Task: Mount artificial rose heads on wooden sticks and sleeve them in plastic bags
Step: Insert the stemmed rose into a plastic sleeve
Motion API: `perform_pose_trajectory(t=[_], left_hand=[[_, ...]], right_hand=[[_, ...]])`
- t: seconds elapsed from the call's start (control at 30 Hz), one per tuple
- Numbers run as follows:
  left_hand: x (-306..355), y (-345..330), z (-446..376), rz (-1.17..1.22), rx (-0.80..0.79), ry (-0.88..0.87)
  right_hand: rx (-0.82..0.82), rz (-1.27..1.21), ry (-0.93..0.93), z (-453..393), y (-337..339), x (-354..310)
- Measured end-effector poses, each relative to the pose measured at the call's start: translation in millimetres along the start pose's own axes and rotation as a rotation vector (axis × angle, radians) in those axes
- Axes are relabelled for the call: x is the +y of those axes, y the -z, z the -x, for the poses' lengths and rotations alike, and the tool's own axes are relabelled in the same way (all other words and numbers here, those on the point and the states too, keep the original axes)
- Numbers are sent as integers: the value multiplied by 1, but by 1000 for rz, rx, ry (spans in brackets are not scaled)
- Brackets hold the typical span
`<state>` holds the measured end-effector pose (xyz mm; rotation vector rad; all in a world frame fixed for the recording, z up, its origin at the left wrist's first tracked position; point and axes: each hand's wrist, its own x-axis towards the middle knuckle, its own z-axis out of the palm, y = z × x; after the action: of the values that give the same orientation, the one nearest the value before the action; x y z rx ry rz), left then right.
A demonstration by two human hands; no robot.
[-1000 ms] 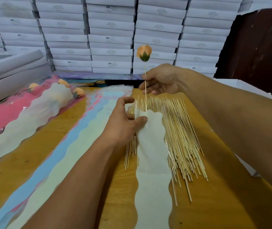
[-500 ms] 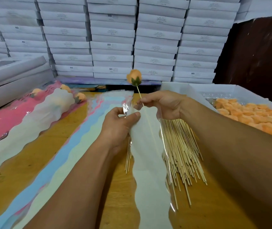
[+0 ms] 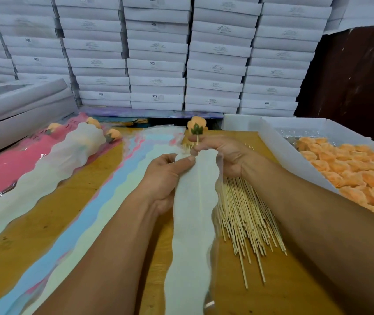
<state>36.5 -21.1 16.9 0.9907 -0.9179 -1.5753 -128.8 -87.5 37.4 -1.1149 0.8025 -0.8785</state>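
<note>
Left fingers [image 3: 182, 160]: thumb and fingertips pinch the top edge of the plastic bag [image 3: 193, 212], on its left side at the mouth.
Left hand [image 3: 165, 176]: curled closed on the bag, forearm reaching in from the lower left.
Right hand [image 3: 222, 155]: fingers curled around the wooden stick [image 3: 197, 139] just below the flower, at the bag's mouth; the bag's upper right edge lies against the palm.
Rose head [image 3: 196, 126]: orange, with a green calyx, mounted on the stick tip and standing above the bag opening, outside the bag.
Stick in bag: a faint pale line runs down the centre of the bag, showing the shaft inside it.
Plastic bag: long, whitish, with wavy edges, extending from the hands toward the viewer over the table [image 3: 67, 214].
Loose sticks [image 3: 243, 214]: fanned pile on the table, just right of the bag and partly under the right hand.
Rose head supply [image 3: 352, 173]: orange heads filling a white tray [image 3: 279, 146] at the right.
Spare bags [image 3: 104, 201]: blue and pale stack left of the hands.
Finished roses [image 3: 113, 135]: sleeved, lying on pink bags [image 3: 11, 169] at the far left.
Background: stacked white boxes [image 3: 158, 53].
</note>
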Motion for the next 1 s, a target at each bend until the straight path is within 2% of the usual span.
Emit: perform_pose_trajectory(t=[0.3,0.5,0.7,0.9,1.0], left_hand=[[2,-2,4,-25,-7,-12],[3,-3,6,-43,-17,-3],[1,-4,6,-54,-40,7],[2,-5,6,-68,-22,-6],[2,-4,5,-48,-5,-8]], right_hand=[[-24,50,-72,-1,7,-3],[185,100,-46,-7,13,-6],[277,-53,1,-21,13,-11],[210,-185,-72,-19,11,-11],[152,-120,-71,-14,10,-7]])
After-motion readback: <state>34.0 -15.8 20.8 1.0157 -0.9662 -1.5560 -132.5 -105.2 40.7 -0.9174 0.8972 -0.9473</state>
